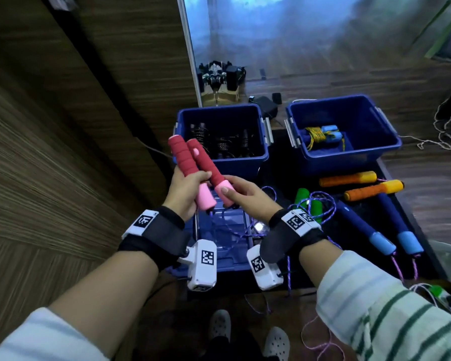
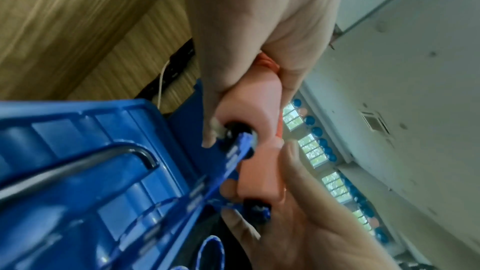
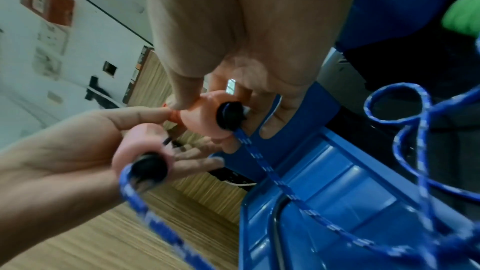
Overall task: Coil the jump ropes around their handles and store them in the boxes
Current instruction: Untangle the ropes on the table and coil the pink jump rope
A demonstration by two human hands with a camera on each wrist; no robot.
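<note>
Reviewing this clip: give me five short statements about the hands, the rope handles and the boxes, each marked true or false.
1. Each hand grips one red-and-pink handle: left hand, right hand. True.
2. The right blue box holds a coiled rope with light-blue handles. True.
3. The purple rope is already wound around the red handles. False: it hangs loose below them.
4. The orange handles lie inside a box. False: they lie on the dark surface.
5. The green handles are in the right hand. False: they lie on the surface.
</note>
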